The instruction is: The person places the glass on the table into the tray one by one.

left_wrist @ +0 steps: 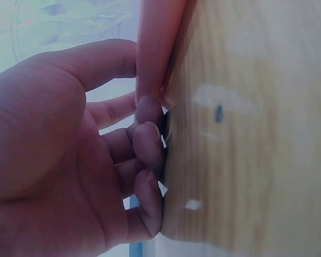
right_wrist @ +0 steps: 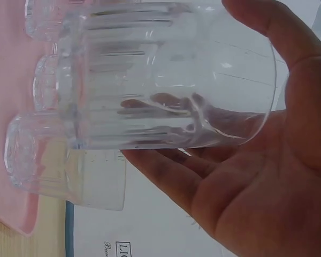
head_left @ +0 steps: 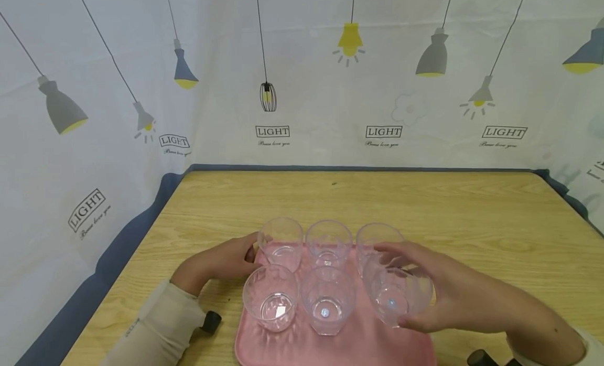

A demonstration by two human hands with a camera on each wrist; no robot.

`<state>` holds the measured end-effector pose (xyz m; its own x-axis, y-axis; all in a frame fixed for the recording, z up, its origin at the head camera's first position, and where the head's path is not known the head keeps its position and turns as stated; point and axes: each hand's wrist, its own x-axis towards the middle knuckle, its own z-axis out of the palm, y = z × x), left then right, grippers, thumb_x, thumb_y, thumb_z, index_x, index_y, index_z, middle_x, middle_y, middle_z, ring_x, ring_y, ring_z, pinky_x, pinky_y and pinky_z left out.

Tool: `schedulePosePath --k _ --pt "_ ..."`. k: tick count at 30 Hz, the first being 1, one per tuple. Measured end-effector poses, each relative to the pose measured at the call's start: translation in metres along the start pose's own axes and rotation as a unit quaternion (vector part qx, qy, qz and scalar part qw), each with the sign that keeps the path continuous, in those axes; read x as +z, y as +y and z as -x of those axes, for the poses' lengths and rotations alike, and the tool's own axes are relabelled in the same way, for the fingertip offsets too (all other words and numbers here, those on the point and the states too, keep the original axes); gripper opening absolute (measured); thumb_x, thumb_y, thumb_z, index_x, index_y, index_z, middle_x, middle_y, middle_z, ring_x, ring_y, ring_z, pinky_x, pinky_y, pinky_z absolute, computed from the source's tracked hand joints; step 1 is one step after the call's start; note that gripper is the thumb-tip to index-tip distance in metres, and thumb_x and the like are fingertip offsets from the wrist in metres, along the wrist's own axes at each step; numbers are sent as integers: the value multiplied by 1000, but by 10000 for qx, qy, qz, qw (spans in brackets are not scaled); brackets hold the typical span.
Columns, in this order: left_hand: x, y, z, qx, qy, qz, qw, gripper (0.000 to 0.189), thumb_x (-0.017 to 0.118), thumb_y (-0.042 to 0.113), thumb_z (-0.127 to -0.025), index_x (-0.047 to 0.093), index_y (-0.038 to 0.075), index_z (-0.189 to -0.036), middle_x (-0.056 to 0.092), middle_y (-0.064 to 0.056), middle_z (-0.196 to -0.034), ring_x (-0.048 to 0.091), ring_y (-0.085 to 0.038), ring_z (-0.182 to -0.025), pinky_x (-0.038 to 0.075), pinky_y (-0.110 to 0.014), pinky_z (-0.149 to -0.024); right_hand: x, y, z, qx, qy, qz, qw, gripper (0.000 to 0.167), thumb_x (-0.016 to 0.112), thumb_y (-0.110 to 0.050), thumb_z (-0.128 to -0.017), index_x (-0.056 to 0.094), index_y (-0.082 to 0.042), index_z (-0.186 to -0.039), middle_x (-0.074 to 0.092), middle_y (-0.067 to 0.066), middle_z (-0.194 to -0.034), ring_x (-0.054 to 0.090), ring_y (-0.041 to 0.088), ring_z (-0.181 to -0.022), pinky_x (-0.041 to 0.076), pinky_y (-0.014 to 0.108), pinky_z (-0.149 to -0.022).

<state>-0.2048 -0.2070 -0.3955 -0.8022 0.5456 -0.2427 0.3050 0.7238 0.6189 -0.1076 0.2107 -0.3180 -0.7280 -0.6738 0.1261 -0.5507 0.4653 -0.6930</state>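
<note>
My right hand (head_left: 450,290) grips a clear ribbed cup (head_left: 390,298) by its side, thumb at the front and fingers behind. In the right wrist view, this cup (right_wrist: 160,80) fills the middle, its base held above the pink tray. At the tray's left edge is my left hand (head_left: 228,258). The left wrist view shows its thumb and fingertips pinching the rim of the tray (left_wrist: 156,48), with the other fingers curled low by the table. Beside the held cup stand a front middle cup (head_left: 327,303) and a front left cup (head_left: 271,303).
Three more clear cups stand in the back row: a left one (head_left: 281,240), a middle one (head_left: 329,240) and a right one (head_left: 377,237). The pink tray (head_left: 368,347) lies on a wooden table (head_left: 377,195). Behind hangs a lamp-patterned white curtain (head_left: 321,83).
</note>
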Motion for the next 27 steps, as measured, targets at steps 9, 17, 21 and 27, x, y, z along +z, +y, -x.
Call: schedulePosePath --k 9,17,21,27 --pt "0 1 0 -65 19 -74 9999 45 67 29 -96 47 14 -133 52 1 -73 49 -12 -64 42 -27 -58 2 3 -1 -118 -185 -54 9997 88 85 -36 -79 35 -25 -151 54 -4 -136 58 17 -121 52 31 -97" --pt "0 1 1 -2 -12 68 10000 49 69 30 -95 47 14 -136 54 1 -73 51 -12 -65 43 -27 -58 7 5 -2 132 -333 -74 9993 87 86 -42 -77 36 -30 -148 56 -5 -133 62 18 -114 54 31 -91" --pt "-1 1 1 -7 -12 77 10000 48 68 31 -95 47 14 -135 54 0 -74 51 -13 -65 43 -27 -58 7 5 -2 276 -451 -15 9986 85 86 -44 -77 39 -27 -146 56 -6 -134 63 18 -113 55 30 -89" --pt "-1 0 0 -38 -11 22 10000 47 68 30 -95 47 13 -134 53 1 -74 50 -13 -65 43 -27 -58 8 6 -3 431 -599 -20 9973 84 85 -46 -77 40 -25 -145 56 -4 -136 63 20 -115 55 30 -89"
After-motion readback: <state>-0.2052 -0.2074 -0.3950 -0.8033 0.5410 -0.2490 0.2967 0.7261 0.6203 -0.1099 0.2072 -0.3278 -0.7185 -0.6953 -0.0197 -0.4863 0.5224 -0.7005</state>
